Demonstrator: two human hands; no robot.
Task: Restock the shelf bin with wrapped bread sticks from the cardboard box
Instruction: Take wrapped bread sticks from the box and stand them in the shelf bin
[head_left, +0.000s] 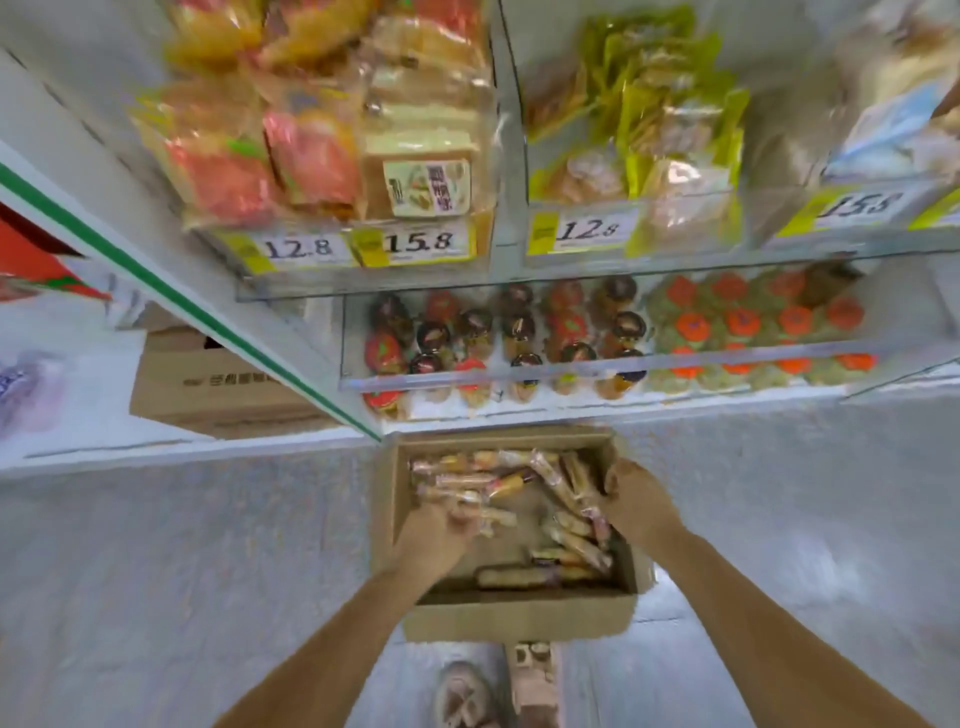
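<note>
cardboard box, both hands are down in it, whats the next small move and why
Probably lift the left hand and right hand straight up out of the cardboard box toward the shelf. Each seems curled round a few wrapped bread sticks, so the grab looks made; more lie loose in the box.

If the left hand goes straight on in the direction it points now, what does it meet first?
Most likely the wrapped bread sticks heaped at the far end of the cardboard box, right ahead of the left hand. Blur hides whether its fingers already touch them.
</note>
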